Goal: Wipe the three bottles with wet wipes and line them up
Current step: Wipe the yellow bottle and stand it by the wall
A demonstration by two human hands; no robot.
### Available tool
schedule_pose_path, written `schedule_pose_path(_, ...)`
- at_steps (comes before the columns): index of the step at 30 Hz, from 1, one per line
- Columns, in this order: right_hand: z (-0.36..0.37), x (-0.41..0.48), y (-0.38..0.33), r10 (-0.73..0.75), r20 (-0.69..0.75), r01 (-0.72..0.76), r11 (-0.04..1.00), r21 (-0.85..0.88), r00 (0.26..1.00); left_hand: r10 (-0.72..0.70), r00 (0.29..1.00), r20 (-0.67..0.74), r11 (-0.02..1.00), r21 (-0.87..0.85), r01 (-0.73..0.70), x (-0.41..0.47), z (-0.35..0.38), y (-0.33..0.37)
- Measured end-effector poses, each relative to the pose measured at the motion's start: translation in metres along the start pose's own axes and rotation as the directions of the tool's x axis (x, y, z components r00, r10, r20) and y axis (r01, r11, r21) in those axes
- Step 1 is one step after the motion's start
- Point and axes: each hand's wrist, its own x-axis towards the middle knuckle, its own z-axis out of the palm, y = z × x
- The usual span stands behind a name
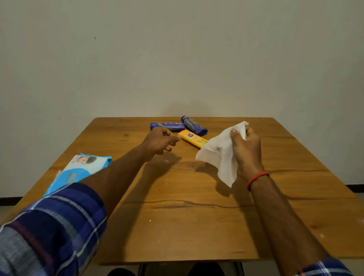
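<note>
Three bottles lie flat in a loose cluster at the far middle of the wooden table [180, 211]: a blue bottle [168, 126] on the left, a second blue bottle [194, 125] angled behind, and a yellow bottle [192, 138] in front. My left hand [160, 142] hovers just left of the yellow bottle's cap, fingers loosely curled, holding nothing. My right hand [247, 149] is raised to the right of the bottles and grips a white wet wipe [219, 155] that hangs unfolded and covers the yellow bottle's near end.
A blue pack of wet wipes [80, 169] lies near the table's left edge, partly behind my left forearm. A plain wall stands close behind the table's far edge. Small crumbs and a white mark dot the table's near right part.
</note>
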Motion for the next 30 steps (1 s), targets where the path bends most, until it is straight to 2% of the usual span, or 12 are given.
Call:
schedule_pose_path(9, 0.002, 0.021, 0.014, 0.043, 0.024, -0.043, 0.999, 0.019, 0.999, 0.009, 1.0, -0.03, 0.966, 0.258, -0.001, 0.061, 0.03, -0.019)
schedule_pose_path(12, 0.005, 0.027, 0.016, 0.04, 0.035, -0.041, 0.999, 0.024, 0.999, 0.087, 0.996, -0.032, 0.927, 0.368, -0.069, 0.073, 0.04, -0.02)
schedule_pose_path(16, 0.009, 0.031, 0.02, 0.029, 0.068, -0.029, 1.0, 0.005, 0.997, 0.181, 0.983, 0.04, 0.823, 0.541, -0.174, 0.088, 0.045, -0.027)
schedule_pose_path(21, 0.011, 0.031, 0.023, 0.053, 0.096, -0.056, 0.998, 0.03, 0.994, 0.122, 0.972, 0.201, 0.668, 0.707, -0.23, 0.102, 0.049, -0.03)
schedule_pose_path(26, 0.014, 0.03, 0.024, 0.101, 0.099, -0.109, 0.991, 0.083, 0.99, 0.106, 0.954, 0.279, 0.588, 0.757, -0.286, 0.112, 0.045, -0.029)
schedule_pose_path(30, 0.017, 0.027, 0.022, 0.125, 0.108, -0.139, 0.981, 0.134, 0.986, 0.139, 0.954, 0.266, 0.623, 0.725, -0.293, 0.111, 0.044, -0.027)
